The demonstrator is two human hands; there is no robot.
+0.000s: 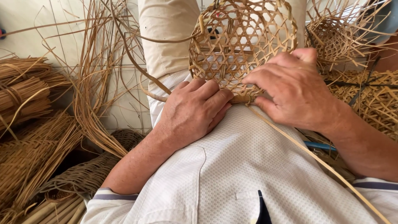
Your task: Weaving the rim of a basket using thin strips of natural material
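Observation:
A round open-weave basket [240, 39] of pale cane rests against my lap and belly, its mouth turned away from me. My left hand [195, 110] grips the near rim from the left, fingers curled over the edge. From the right, my right hand [296, 91] lies on the same rim, fingers pressing down where a thin strip wraps it. A long loose cane strip [315, 159] runs from that spot down across my white shirt toward the lower right.
Bundles of cane strips [25, 89] lie at the left, with long loose strands [97, 70] fanning up over the pale floor. A finished woven basket [83, 176] sits at lower left. More open-weave pieces [369, 97] are piled at the right.

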